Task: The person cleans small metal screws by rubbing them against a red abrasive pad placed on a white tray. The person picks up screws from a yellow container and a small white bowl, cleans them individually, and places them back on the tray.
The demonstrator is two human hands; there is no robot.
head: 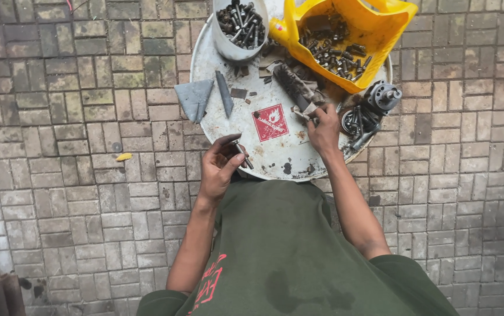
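Pinching a short dark metal bolt [242, 153] between thumb and fingers, the left hand [220, 167] hovers at the near rim of the round white metal drum top [234, 120]. The right hand [324, 132] closes around a grimy wire brush [296, 89] beside the yellow plastic container [380, 35] of bolts.

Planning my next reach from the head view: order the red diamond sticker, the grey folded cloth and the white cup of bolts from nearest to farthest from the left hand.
From the left hand:
1. Red diamond sticker, up and to its right on the drum top.
2. Grey folded cloth, straight ahead at the drum's left rim.
3. White cup of bolts, at the far edge.
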